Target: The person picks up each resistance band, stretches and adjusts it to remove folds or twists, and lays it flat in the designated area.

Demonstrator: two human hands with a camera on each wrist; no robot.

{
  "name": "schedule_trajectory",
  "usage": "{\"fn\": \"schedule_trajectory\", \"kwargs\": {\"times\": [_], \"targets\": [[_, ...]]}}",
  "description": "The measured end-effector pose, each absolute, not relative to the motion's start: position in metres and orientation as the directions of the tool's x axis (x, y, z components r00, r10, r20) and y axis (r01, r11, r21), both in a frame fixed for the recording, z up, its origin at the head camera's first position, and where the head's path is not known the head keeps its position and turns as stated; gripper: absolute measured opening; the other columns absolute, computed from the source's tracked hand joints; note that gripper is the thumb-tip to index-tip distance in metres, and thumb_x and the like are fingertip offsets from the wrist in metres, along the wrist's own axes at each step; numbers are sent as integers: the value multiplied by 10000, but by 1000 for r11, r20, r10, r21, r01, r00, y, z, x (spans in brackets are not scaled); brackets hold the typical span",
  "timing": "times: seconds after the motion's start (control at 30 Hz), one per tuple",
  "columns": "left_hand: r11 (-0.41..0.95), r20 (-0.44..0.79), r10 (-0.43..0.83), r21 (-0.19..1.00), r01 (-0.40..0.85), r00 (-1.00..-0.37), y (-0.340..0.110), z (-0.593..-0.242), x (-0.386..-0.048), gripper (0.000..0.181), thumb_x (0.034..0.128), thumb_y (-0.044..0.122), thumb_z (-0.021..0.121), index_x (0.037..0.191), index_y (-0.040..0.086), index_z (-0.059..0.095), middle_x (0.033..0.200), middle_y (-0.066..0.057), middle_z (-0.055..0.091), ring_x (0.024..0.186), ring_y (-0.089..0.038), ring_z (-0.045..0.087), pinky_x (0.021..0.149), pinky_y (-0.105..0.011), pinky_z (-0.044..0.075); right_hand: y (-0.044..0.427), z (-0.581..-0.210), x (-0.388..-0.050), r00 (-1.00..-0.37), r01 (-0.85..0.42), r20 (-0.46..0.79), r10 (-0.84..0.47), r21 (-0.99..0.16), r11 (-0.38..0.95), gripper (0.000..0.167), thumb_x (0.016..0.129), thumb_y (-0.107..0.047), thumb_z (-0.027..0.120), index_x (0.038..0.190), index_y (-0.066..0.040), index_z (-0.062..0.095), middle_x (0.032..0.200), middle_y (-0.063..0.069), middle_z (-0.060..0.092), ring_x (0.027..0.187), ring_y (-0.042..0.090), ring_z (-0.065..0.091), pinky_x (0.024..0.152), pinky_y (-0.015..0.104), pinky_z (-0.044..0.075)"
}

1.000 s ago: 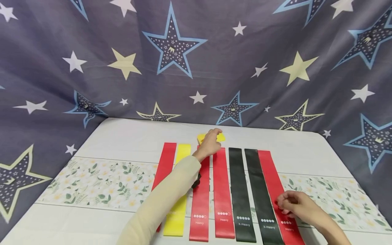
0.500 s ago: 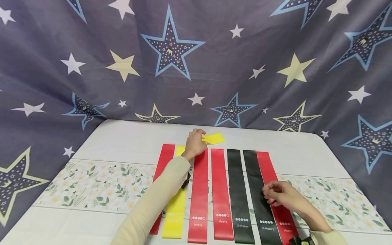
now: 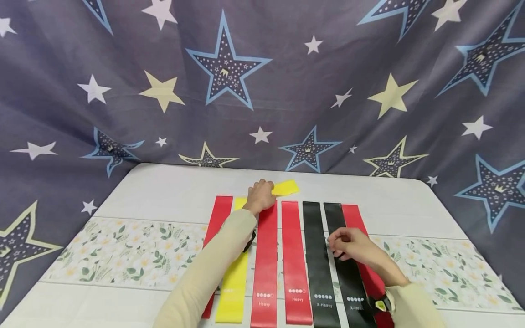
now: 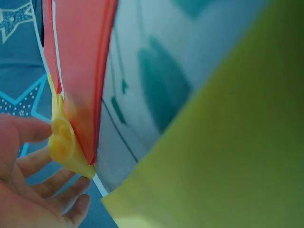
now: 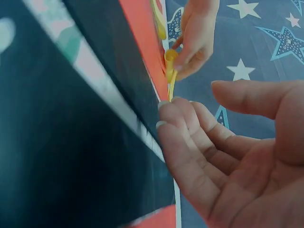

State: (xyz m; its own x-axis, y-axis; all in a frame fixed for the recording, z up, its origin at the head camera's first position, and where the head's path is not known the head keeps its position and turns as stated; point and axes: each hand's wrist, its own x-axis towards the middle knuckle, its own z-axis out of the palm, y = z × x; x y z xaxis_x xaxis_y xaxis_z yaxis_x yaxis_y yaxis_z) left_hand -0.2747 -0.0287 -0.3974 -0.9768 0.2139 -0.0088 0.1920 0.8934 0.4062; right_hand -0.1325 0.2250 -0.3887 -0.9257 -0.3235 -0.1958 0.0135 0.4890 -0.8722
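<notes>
At the far side of the table, my left hand (image 3: 260, 196) holds the left end of a short yellow resistance band (image 3: 287, 187). In the left wrist view, its thumb and index finger lie around the band's curled end (image 4: 61, 142), the other fingers spread. My right hand (image 3: 354, 246) hovers over the right-hand black X-Heavy band (image 3: 337, 223). Its fingers (image 5: 190, 161) are loosely bent and hold nothing in the right wrist view. Between the hands lie two red Heavy bands, one at left (image 3: 266, 255) and one at right (image 3: 294, 255).
Another black X-Heavy band (image 3: 319, 259) lies beside the red ones. A red band (image 3: 221, 212) and a long yellow band (image 3: 231, 287) lie partly under my left arm. One more red band (image 3: 354, 218) lies at the right. A star-patterned curtain (image 3: 246, 123) hangs behind the white table (image 3: 176, 187).
My left hand has moved left along the yellow band to its left end. My right hand has moved left and away from me, from the rightmost red band to over the black band.
</notes>
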Motion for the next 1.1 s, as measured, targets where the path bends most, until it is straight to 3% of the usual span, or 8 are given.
{"fn": "schedule_trajectory", "kwargs": {"times": [0.17,0.3,0.63,0.8,0.97,1.1], "targets": [[904,43,182,386,184,-982,-30,-400,-277,258,932,138,544,1140,56,673,1116,-98,652,1030,-266,600,927,-449,453,209,-389,-142,-917,5,-194,-348,-879,477,210,924,-74,540,1024,107,576,847,135,643,719,179,628,666,334,559],[876,107,145,447,178,-984,-33,-399,-279,243,953,134,505,1072,73,707,1029,-70,705,912,-234,645,875,-415,504,197,-388,-152,-912,17,-208,-353,-880,474,204,927,-76,533,1025,97,579,844,124,637,721,177,631,683,349,560],[753,255,137,601,268,-957,-35,-396,-283,207,960,136,545,1071,73,708,1029,-86,714,863,-223,655,796,-356,529,173,-389,-188,-928,108,-251,-277,-890,442,240,928,-72,523,1090,104,548,891,168,662,730,170,664,702,337,573],[702,291,169,636,322,-942,-27,-391,-278,215,962,147,544,1075,65,708,1030,-88,715,884,-219,653,817,-342,529,163,-393,-208,-931,209,-290,-223,-922,325,359,955,-99,517,1242,110,470,1116,255,629,916,243,691,844,359,554],[687,308,191,636,351,-932,-18,-387,-274,221,959,164,556,1094,71,705,1035,-76,715,911,-207,652,853,-342,525,155,-400,-221,-935,290,-316,-162,-943,166,485,982,-102,478,1383,122,323,1355,290,461,1205,347,551,1013,406,439],[666,336,219,635,392,-916,-13,-383,-273,216,959,170,560,1089,78,706,997,-68,717,882,-199,640,840,-338,524,150,-406,-231,-945,287,-299,-132,-952,105,570,978,-106,472,1445,98,217,1414,281,381,1205,338,523,1055,414,404]]}}
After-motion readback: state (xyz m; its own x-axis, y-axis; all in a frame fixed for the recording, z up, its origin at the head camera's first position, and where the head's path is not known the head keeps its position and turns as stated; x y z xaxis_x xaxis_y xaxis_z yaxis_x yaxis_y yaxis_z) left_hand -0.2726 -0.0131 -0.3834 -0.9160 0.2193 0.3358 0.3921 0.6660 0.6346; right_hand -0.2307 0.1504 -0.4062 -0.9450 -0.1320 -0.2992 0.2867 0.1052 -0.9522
